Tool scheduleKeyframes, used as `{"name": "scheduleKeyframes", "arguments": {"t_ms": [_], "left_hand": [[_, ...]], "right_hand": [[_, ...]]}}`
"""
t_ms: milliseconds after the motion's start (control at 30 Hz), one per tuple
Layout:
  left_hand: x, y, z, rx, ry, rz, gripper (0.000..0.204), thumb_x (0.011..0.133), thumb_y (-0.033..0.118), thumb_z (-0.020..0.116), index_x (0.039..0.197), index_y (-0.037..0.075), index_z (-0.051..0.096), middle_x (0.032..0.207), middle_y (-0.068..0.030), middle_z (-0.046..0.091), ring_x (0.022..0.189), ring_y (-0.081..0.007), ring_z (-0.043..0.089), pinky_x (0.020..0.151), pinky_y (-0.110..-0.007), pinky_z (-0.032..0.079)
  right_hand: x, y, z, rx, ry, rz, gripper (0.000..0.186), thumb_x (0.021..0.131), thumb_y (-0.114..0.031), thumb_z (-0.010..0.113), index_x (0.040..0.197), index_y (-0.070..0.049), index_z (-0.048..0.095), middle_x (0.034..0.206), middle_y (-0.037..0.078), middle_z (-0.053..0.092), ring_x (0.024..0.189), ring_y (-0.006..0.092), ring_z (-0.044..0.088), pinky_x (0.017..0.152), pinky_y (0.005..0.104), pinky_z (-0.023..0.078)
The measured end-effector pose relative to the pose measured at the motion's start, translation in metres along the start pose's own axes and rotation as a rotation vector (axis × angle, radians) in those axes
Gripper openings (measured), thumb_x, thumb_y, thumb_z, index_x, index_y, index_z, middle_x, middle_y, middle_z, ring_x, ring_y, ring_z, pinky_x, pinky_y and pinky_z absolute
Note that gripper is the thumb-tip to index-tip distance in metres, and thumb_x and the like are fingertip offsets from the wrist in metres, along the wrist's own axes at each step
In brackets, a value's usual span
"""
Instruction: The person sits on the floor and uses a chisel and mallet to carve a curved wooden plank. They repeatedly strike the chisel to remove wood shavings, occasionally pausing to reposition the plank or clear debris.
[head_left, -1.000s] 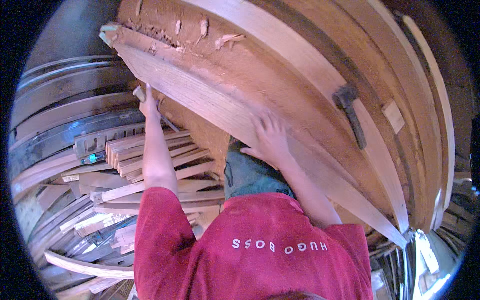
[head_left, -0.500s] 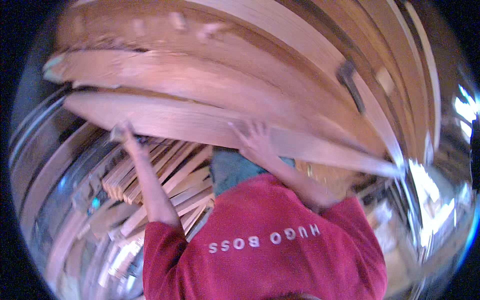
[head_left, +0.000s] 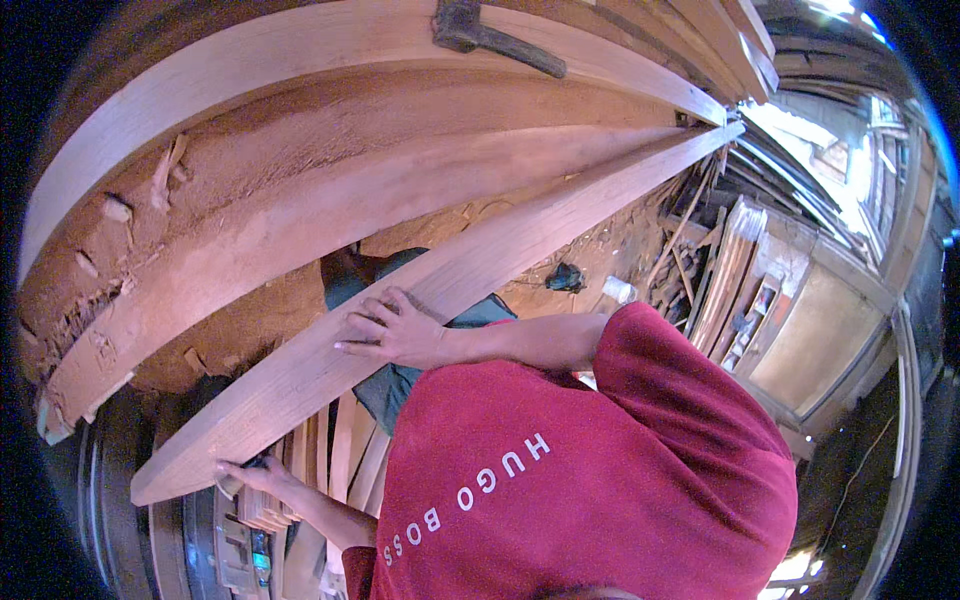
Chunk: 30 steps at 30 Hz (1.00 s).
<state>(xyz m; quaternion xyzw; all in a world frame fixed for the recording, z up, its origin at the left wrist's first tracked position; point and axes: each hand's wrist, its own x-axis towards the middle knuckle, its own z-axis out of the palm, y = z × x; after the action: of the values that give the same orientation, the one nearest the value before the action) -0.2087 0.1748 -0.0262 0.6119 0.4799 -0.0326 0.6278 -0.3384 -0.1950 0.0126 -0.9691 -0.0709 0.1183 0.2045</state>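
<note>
A long pale wooden plank (head_left: 270, 395) slants across my front, from the lower left up to the far right. Its near end is tapered. My right hand (head_left: 395, 332) lies on its upper face, fingers spread. At the plank's lower edge, close to the tapered end, my left hand (head_left: 262, 476) is closed on the edge. A small dark thing shows by its fingers, and I cannot make out what it is. Beyond the plank lies a broad, curved slab of wood (head_left: 300, 225) with rough sides.
A dark-headed hammer (head_left: 500, 42) rests on a curved board (head_left: 330, 38) at the back. Wood chips (head_left: 118, 207) lie on the slab. Stacked strips of wood (head_left: 340, 455) stand below the plank. A pale cabinet-like panel (head_left: 815, 345) is on the right.
The plank has swung from nearly level to a steep slant, its left end coming nearer and its right end going farther. My hands stay on it; the view has turned too.
</note>
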Motion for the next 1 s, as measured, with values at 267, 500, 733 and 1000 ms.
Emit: {"name": "scheduleKeyframes", "arguments": {"t_ms": [267, 500, 733, 1000], "left_hand": [[0.052, -0.002, -0.018, 0.127, -0.099, -0.026, 0.071, 0.092, 0.053, 0.055, 0.146, 0.012, 0.035, 0.147, -0.0138, 0.039, 0.134, -0.0307, 0.038, 0.113, -0.051, 0.028], [0.056, -0.013, 0.074, -0.093, 0.095, -0.012, 0.074, 0.083, 0.036, 0.076, 0.140, 0.005, 0.040, 0.135, -0.0094, 0.052, 0.120, -0.0242, 0.052, 0.103, -0.043, 0.042], [0.049, 0.018, 0.113, -0.059, 0.170, 0.070, 0.067, 0.081, 0.034, 0.079, 0.129, -0.003, 0.051, 0.119, -0.0111, 0.062, 0.100, -0.0226, 0.062, 0.088, -0.037, 0.050], [0.069, 0.041, 0.148, 0.086, 0.132, 0.147, 0.058, 0.076, 0.033, 0.084, 0.115, -0.003, 0.061, 0.108, -0.0100, 0.066, 0.091, -0.0189, 0.062, 0.080, -0.034, 0.050]], "right_hand": [[0.024, 0.007, 0.039, 0.462, -0.083, 0.088, 0.051, 0.085, -0.018, 0.052, 0.135, -0.025, 0.052, 0.143, 0.011, 0.045, 0.129, 0.0373, 0.043, 0.099, 0.0632, 0.036], [0.047, 0.033, -0.026, -0.050, -0.226, 0.105, 0.089, 0.063, -0.019, 0.074, 0.144, -0.031, 0.040, 0.137, 0.013, 0.042, 0.124, 0.0378, 0.041, 0.099, 0.0607, 0.034], [0.075, 0.037, -0.040, -0.105, -0.275, 0.119, 0.101, 0.056, -0.025, 0.082, 0.147, -0.031, 0.036, 0.139, 0.013, 0.039, 0.125, 0.0371, 0.039, 0.101, 0.0587, 0.032], [0.098, 0.045, -0.059, -0.152, -0.315, 0.148, 0.109, 0.057, -0.030, 0.084, 0.150, -0.032, 0.028, 0.138, 0.015, 0.040, 0.126, 0.0379, 0.039, 0.100, 0.0602, 0.034]]}}
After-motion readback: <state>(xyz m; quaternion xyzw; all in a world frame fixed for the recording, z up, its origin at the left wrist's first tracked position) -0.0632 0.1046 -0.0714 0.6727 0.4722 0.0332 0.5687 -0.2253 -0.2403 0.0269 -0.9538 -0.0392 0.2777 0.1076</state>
